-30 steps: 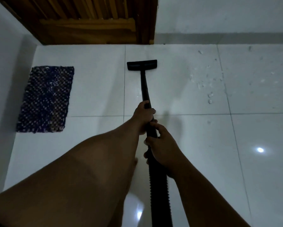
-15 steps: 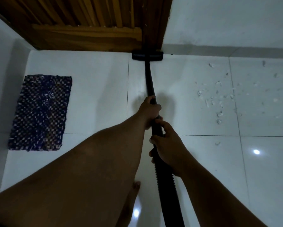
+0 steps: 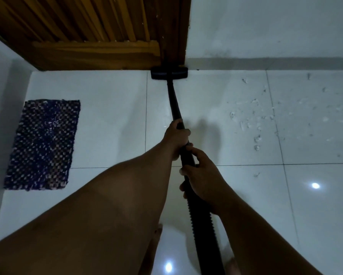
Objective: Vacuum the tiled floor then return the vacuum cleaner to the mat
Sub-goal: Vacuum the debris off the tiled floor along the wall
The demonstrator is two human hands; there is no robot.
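The vacuum cleaner's black wand [image 3: 175, 108] runs away across the tiled floor [image 3: 111, 116], its head [image 3: 169, 73] against the far wooden door [image 3: 91, 36]. The left hand [image 3: 176, 137] and right hand [image 3: 203, 179] have fingers wrapped around the wand. The mat [image 3: 43, 144] lies left; crumbs [image 3: 256, 126] right.

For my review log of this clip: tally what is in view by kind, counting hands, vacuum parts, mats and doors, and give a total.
Hands: 2, the left hand and the right hand, both gripping the vacuum wand
Vacuum parts: 3, the wand, the floor nozzle and the ribbed hose
Mats: 1, the blue woven mat
Doors: 1, the wooden door
Total: 7
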